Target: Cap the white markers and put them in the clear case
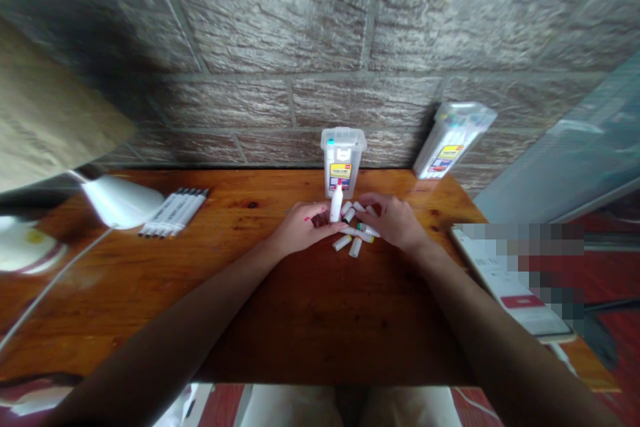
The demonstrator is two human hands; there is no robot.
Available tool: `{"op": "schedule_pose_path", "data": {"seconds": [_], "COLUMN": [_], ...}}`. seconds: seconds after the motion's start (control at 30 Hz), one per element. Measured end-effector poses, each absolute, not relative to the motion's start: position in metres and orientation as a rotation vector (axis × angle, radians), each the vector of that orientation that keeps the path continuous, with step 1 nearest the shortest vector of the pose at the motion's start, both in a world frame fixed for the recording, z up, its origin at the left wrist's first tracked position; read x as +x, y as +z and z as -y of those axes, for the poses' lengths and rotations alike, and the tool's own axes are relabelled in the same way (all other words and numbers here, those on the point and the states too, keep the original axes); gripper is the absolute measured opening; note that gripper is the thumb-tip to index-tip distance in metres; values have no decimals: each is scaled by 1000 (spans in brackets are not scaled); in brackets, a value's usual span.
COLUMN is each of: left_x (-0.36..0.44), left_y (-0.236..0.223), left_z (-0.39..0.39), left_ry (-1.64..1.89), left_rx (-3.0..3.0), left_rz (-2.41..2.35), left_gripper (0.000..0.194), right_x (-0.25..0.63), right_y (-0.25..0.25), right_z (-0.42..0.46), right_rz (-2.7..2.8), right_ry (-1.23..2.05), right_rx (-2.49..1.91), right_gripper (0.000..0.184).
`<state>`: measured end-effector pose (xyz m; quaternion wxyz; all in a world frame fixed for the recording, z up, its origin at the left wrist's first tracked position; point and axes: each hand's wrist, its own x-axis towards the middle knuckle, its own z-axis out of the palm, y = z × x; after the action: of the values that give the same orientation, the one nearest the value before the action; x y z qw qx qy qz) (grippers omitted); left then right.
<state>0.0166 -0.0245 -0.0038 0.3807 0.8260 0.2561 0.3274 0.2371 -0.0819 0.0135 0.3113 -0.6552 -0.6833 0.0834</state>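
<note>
My left hand (300, 227) is closed around an uncapped white marker (337, 205), which stands upright with its red tip pointing up. Red ink stains show on that hand. A loose pile of white marker caps (355, 248) lies on the table between my hands, some with coloured ends, green and yellow among them. At the right edge of this pile is my right hand (397, 219), its thumb and forefinger apart around a white cap; whether they touch it is unclear. Just behind the marker stands a clear plastic marker case (344, 153) with a yellow label and a blue-ended piece inside.
A second clear case full of markers (447, 143) leans at the back right against the brick wall (320, 33). Several capped markers (175, 213) lie side by side at left, near a white lamp (120, 200) with a cord. A tablet (510, 280) rests on the table's right side.
</note>
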Motion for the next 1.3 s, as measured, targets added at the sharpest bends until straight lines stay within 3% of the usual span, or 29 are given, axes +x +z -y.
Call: {"op": "schedule_pose_path", "data": {"seconds": [0.27,0.73,0.9,1.3], "left_x": [17,18,18,18], "left_y": [1,1,2,-1], "left_z": [27,27,27,27], "left_ry": [833,894,892,844], "left_rx": [2097,2167,2185,2249], "left_rz": [-662,-539,-514,-568], "left_gripper": [32,30,29,35], "right_x": [234,212,210,211], "right_y": [14,56,62,61], "right_z": [81,105,108,108], "right_rz": [1715,1312,1288,1253], "right_ry": [241,539,460,429], "right_rx": [-1743,-1036,-1050,-1035], "right_gripper": [13,26,17,20]}}
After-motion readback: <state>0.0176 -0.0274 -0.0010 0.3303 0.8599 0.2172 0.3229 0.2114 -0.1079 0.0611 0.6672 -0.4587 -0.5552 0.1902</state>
